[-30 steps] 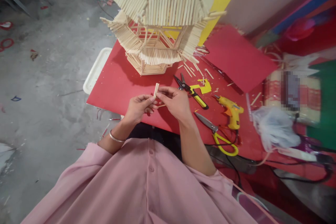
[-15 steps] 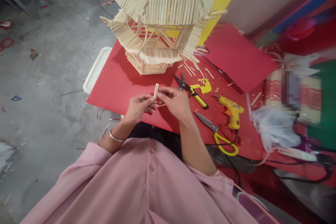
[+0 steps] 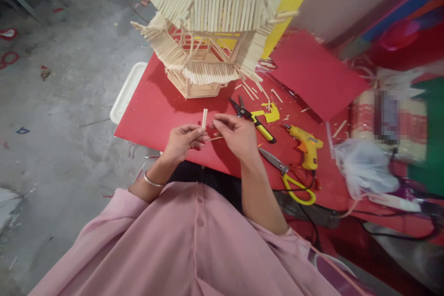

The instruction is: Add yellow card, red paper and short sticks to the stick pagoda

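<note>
My left hand (image 3: 184,142) is closed, pinching a pair of short wooden sticks (image 3: 204,119) that stand nearly upright between thumb and fingers. Just right of them, my right hand (image 3: 237,136) hovers with its thumb and forefinger slightly apart, no longer touching the sticks. A thin stick (image 3: 217,138) shows between the two hands; whether a hand holds it I cannot tell. Beyond the hands stands a tiered pagoda-like model (image 3: 211,74) built of wooden sticks. Pliers (image 3: 256,125) with yellow-black handles lie beyond my right hand, and yellow-handled scissors (image 3: 287,178) lie to its right.
A yellow glue gun (image 3: 307,145) rests on the red tabletop (image 3: 156,120), its cord trailing. Loose sticks (image 3: 249,90), yellow scraps (image 3: 272,113) and a red sheet (image 3: 319,74) lie at the right. A plastic bag (image 3: 364,169) sits farther right, and a white tray (image 3: 130,92) beyond the left edge.
My right hand has drawn back a little to the right, its fingertips leaving the upright sticks. The left hand still holds them in almost the same place.
</note>
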### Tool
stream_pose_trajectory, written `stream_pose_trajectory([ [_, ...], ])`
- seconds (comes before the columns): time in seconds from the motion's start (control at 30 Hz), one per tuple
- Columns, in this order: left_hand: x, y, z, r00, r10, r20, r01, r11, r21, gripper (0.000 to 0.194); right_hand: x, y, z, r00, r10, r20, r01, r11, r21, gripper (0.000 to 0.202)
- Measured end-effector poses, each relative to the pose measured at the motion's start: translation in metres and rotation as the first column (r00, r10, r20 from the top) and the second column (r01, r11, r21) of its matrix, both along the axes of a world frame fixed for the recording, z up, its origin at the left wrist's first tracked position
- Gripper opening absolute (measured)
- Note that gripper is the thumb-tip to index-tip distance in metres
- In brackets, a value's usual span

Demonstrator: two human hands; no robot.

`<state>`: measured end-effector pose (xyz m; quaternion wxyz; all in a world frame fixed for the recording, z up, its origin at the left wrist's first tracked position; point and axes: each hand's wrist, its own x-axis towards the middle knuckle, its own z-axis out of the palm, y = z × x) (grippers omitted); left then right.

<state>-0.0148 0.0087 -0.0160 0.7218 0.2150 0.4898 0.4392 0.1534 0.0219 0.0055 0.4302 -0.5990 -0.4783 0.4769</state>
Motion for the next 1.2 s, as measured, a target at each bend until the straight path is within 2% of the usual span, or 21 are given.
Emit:
stream_pose_trajectory([
  [0.1, 0.0, 0.0, -0.002, 1.0, 0.017, -0.011, -0.017, 1.0, 0.007, 0.042, 0.024, -0.004, 0.0, 0.95, -0.15, 0.275, 0.124, 0.986, 0.11, 0.032],
  [0.17, 0.0, 0.0, -0.003, 1.0, 0.018, -0.022, -0.017, 1.0, 0.013, 0.041, 0.038, -0.008, 0.003, 0.837, -0.194, 0.512, 0.138, 0.98, 0.144, 0.028],
  [0.2, 0.0, 0.0, -0.003, 1.0, 0.015, -0.026, -0.015, 1.0, 0.017, 0.04, 0.042, -0.009, 0.005, 0.77, -0.162, 0.617, 0.115, 0.987, 0.115, 0.026],
  [0.3, 0.001, 0.0, -0.004, 0.999, 0.013, -0.03, -0.012, 1.0, 0.026, 0.04, 0.039, -0.014, 0.015, 0.562, 0.052, 0.826, 0.014, 0.997, -0.073, 0.022],
  [0.37, 0.001, -0.001, -0.005, 1.0, 0.009, -0.028, -0.008, 0.999, 0.031, 0.041, 0.027, -0.016, 0.022, 0.414, 0.151, 0.898, -0.031, 0.988, -0.151, 0.023],
  [0.47, 0.001, -0.002, -0.005, 0.999, 0.002, -0.036, -0.001, 0.999, 0.036, 0.041, 0.008, -0.017, 0.028, 0.194, 0.211, 0.958, -0.063, 0.977, -0.203, 0.029],
  [0.53, 0.001, -0.002, -0.005, 0.999, 0.007, -0.039, -0.005, 0.999, 0.037, 0.042, 0.0, -0.016, 0.031, 0.109, 0.241, 0.964, -0.086, 0.969, -0.232, 0.032],
  [0.6, 0.002, -0.003, -0.005, 0.999, 0.017, -0.035, -0.016, 0.999, 0.034, 0.042, -0.002, -0.014, 0.031, 0.091, 0.262, 0.961, -0.104, 0.962, -0.253, 0.032],
  [0.7, 0.003, -0.003, -0.005, 0.999, 0.027, -0.027, -0.026, 0.999, 0.029, 0.042, 0.005, -0.011, 0.028, 0.167, 0.266, 0.949, -0.086, 0.963, -0.255, 0.027],
  [0.77, 0.004, -0.003, -0.005, 0.999, 0.033, -0.023, -0.033, 0.999, 0.031, 0.042, 0.015, -0.009, 0.023, 0.298, 0.244, 0.923, -0.075, 0.97, -0.232, 0.021],
  [0.8, 0.004, -0.004, -0.004, 0.999, 0.037, -0.023, -0.036, 0.999, 0.033, 0.042, 0.019, -0.009, 0.02, 0.397, 0.221, 0.891, -0.077, 0.975, -0.208, 0.018],
  [0.87, 0.005, -0.004, -0.004, 0.999, 0.04, -0.03, -0.039, 0.999, 0.035, 0.042, 0.026, -0.009, 0.015, 0.655, 0.164, 0.737, -0.077, 0.985, -0.151, 0.015],
  [0.93, 0.007, -0.005, -0.003, 0.998, 0.043, -0.04, -0.042, 0.998, 0.035, 0.043, 0.027, -0.01, 0.014, 0.883, 0.083, 0.461, -0.046, 0.995, -0.09, 0.018],
  [0.97, 0.007, -0.005, -0.002, 0.998, 0.048, -0.041, -0.047, 0.998, 0.038, 0.043, 0.025, -0.01, 0.014, 0.947, 0.03, 0.319, -0.013, 0.998, -0.055, 0.022],
  [1.0, 0.008, -0.006, -0.001, 0.998, 0.055, -0.04, -0.053, 0.998, 0.042, 0.043, 0.022, -0.011, 0.016, 0.979, -0.026, 0.2, 0.031, 0.999, -0.02, 0.027],
  [1.07, 0.009, -0.006, 0.0, 0.998, 0.06, -0.035, -0.058, 0.997, 0.052, 0.043, 0.011, -0.01, 0.019, 0.99, -0.125, 0.063, 0.122, 0.991, 0.053, 0.032],
  [1.13, 0.009, -0.005, 0.0, 0.998, 0.045, -0.038, -0.042, 0.997, 0.059, 0.043, 0.0, -0.009, 0.02, 0.984, -0.176, 0.018, 0.173, 0.979, 0.109, 0.031],
  [1.2, 0.008, -0.005, -0.001, 0.999, 0.019, -0.05, -0.016, 0.998, 0.058, 0.042, -0.009, -0.008, 0.018, 0.984, -0.177, 0.019, 0.173, 0.975, 0.14, 0.029],
])
